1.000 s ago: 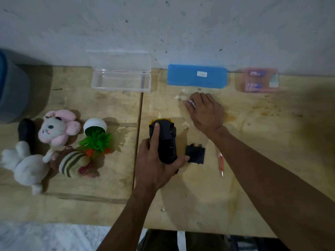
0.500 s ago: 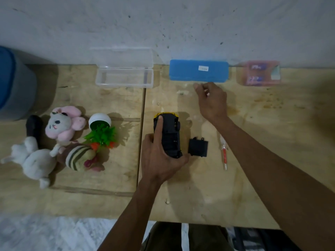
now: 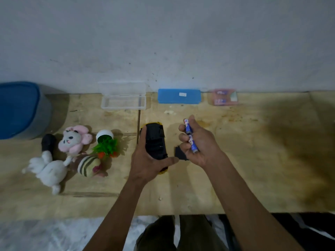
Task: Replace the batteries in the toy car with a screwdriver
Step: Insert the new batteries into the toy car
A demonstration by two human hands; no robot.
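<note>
Two blue-and-white batteries [image 3: 190, 136], labels unreadable, in right hand [image 3: 200, 144].

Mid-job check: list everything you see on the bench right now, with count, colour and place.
Toy car: 1, black underside up, yellow edges, centre, gripped.
Batteries: 2, blue-white, in right hand.
Battery cover: 1, black, right of car, partly hidden.
Clear plastic box: 1, open, back.
Blue case: 1, shut, back.
Pink battery pack: 1, back right.
Plush toys: several, pink, white, striped, left.
Toppled potted plant: 1, green, white pot.
Blue-lidded bin: 1, far left.
Left hand: grips car.
Right hand: holds batteries.
</note>
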